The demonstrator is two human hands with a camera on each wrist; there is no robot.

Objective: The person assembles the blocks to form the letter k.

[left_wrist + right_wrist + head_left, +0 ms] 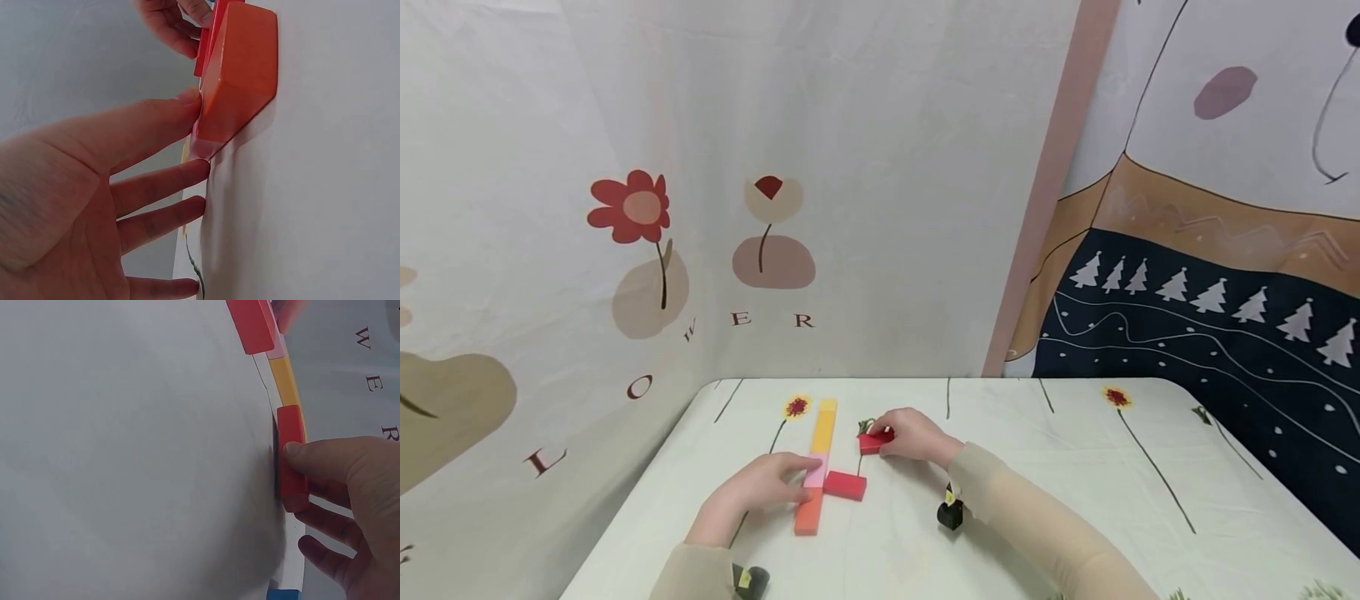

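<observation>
My right hand (913,435) pinches a red block (291,450) between thumb and fingers, low over the table right of a row of blocks. In that row, a yellow block (824,427) lies at the far end, a pink block (815,475) in the middle and an orange block (807,517) nearest me. A second red block (846,485) sticks out sideways from the row's right side. My left hand (767,482) is at the row's left side, its thumb touching the orange block and its other fingers spread, fairly straight, beside the pink one.
The white tablecloth (1037,433) has printed flowers, and a printed curtain (880,208) hangs behind the table. Something blue (284,594) shows at the bottom edge of the right wrist view. Small black devices sit under both wrists.
</observation>
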